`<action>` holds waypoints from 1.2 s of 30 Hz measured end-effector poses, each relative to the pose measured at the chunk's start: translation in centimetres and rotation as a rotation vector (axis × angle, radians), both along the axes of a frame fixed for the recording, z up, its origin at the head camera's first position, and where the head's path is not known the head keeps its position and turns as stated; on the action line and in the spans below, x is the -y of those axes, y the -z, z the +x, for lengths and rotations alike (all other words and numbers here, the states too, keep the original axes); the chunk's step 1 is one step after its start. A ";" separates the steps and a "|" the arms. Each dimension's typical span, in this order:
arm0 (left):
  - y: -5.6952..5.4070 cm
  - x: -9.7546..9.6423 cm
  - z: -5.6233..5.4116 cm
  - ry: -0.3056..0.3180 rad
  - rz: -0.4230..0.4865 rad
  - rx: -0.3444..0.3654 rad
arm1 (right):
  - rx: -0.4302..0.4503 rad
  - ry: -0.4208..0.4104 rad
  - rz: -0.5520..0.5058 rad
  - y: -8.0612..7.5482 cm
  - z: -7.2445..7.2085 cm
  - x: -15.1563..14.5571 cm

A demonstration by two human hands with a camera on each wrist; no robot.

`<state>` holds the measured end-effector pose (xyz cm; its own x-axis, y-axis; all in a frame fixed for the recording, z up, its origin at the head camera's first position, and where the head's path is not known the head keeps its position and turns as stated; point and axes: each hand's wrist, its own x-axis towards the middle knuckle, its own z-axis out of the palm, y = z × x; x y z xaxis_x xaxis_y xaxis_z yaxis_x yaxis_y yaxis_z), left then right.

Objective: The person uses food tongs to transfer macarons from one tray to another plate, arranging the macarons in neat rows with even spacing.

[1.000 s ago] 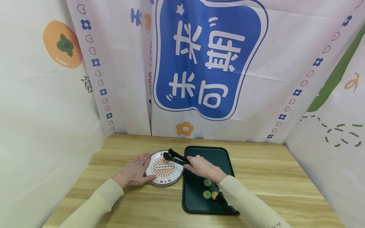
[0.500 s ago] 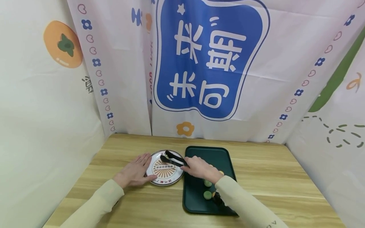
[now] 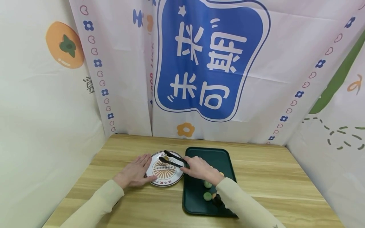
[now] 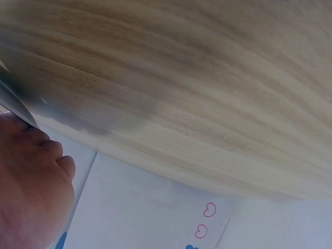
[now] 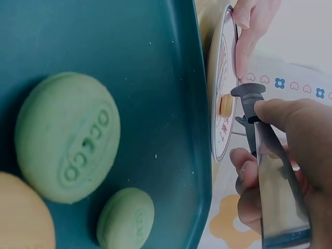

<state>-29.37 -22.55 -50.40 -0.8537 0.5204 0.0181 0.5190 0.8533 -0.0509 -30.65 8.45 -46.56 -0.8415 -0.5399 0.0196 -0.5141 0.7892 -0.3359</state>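
Note:
My left hand (image 3: 136,171) lies with straight fingers along the left rim of a round white plate (image 3: 176,179) printed with an orange sunburst. Over the plate's far part, black-tipped tongs (image 3: 174,164) are held in my right hand (image 3: 201,167). Their arms stand apart. A small round tan piece (image 5: 226,105) sits on the plate near the tong tips in the right wrist view. Round green pieces, like small cakes with embossed letters, lie on the dark green tray: a large-looking one (image 5: 67,137) and a smaller-looking one (image 5: 126,219). The left wrist view shows mostly tabletop and the hand's side.
The dark green tray (image 3: 196,207) lies right of the plate on the wooden table (image 3: 271,177). A tan piece (image 5: 23,215) lies on it beside the green ones. My right forearm hides part of the tray. Printed cloth (image 3: 131,117) hangs behind the table.
The tongs have shifted slightly left over the plate, and their arms have spread apart. A tan piece now shows on the plate between the tips. My left hand has stayed in place.

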 end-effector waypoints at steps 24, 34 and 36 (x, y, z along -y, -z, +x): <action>0.0 -0.1 -0.2 -0.008 -0.013 0.016 | 0.054 0.008 -0.101 -0.9 1.1 -3.3; 0.2 -0.1 -0.1 -0.009 -0.008 0.014 | 0.062 -0.020 -0.144 -1.0 2.1 -5.7; 0.2 -0.1 -0.1 -0.014 -0.007 0.017 | 0.040 -0.019 -0.135 -1.0 2.3 -6.0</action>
<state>-29.48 -22.46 -50.57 -0.8612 0.5083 0.0000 0.5077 0.8602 -0.0478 -28.38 14.49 -45.51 -0.8330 -0.5501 0.0596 -0.5123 0.7260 -0.4587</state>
